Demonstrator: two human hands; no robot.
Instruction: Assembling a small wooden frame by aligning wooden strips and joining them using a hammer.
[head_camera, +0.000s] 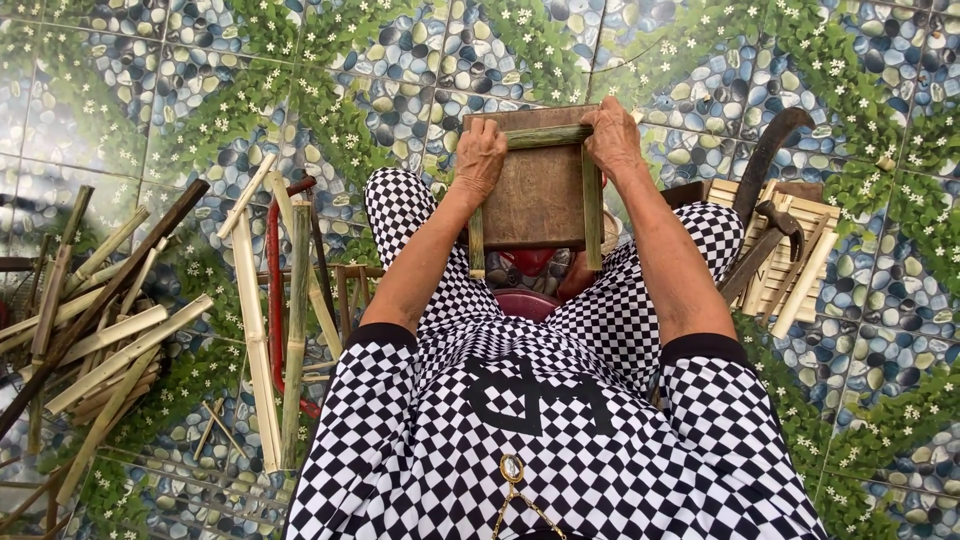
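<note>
A green bamboo frame (592, 205), made of a crossbar and two side strips, lies over a brown wooden board (535, 195) in front of my knees. My left hand (480, 155) grips the frame's left corner at the crossbar. My right hand (612, 135) grips its right corner. Both arms reach forward over my black-and-white checked clothing.
Split bamboo strips (255, 310) and sticks (100, 300) lie piled at the left with a red rod (273, 290). At the right, a curved blade (765, 155) and a hammer-like tool (775, 235) rest on a slatted bamboo panel (800, 265). A red bowl (525, 300) sits between my legs on the pebble-patterned floor tiles.
</note>
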